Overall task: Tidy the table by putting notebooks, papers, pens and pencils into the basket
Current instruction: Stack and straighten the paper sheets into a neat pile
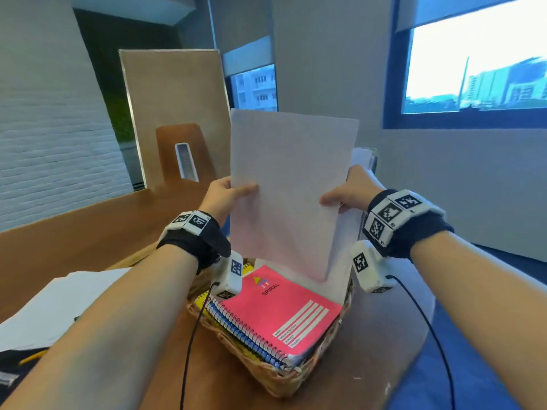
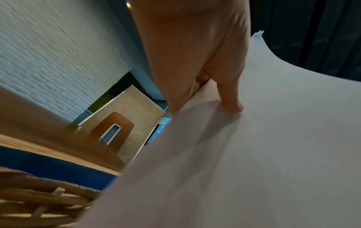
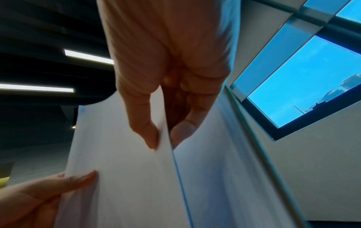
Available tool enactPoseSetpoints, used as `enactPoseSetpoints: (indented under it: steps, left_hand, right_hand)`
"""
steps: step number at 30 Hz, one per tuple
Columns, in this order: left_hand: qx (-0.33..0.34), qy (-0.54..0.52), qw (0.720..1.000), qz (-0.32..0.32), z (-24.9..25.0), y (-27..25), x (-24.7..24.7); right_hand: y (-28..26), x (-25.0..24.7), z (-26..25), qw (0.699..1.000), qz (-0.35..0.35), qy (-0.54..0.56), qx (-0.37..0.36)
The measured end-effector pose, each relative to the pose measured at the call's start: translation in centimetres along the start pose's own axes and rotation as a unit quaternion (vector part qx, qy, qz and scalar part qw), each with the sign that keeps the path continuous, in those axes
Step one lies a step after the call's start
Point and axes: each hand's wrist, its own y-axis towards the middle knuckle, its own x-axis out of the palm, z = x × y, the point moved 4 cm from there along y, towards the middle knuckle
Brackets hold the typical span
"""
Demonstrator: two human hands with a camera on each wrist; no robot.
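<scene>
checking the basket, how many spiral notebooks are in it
2 visible: a pink notebook on top and a blue-spiralled notebook under it in the basket; more may be hidden.

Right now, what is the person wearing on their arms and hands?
Bare forearms, no sleeves. Each wrist carries a black fabric band topped with white blocks bearing black square-code markers. A white marked camera unit hangs under each wrist, trailing a thin black cable. Fingers are bare.

Plain white sheets of paper point(image 1: 287, 184); a bright pink spiral notebook point(image 1: 278, 315) with white stripes and blue-white coil; a tan woven wicker basket point(image 1: 275, 383); brown wooden table point(image 1: 74, 232); black-and-white checkered wrist tags point(image 1: 387, 214).
</scene>
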Motion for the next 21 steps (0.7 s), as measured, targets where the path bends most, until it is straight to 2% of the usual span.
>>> enactPoseSetpoints:
  steps: [4,8,13,21]
  left_hand:
    - [-0.012,0.096,0.994,-0.042,-1.9,1.0,1.6]
    - [-0.03,0.2,0.978,-0.056,-3.5,1.7,2.0]
    - [-0.049,0.204,0.977,-0.025,-3.2,3.2,2.8]
    - [-0.035,0.214,0.976,-0.011,-4.4,3.3,2.3]
  right_hand:
    - [-0.2,-1.7,1.8,0.998,0.003,-0.061,0.01]
    - [0.0,-2.0,3.4,0.994,-0.028,-0.092,0.041]
    - [-0.1,-1.6,3.3,0.993,-0.056,-0.095,0.046]
    - [-0.4,-0.3,3.2,0.993,-0.038,-0.1,0.055]
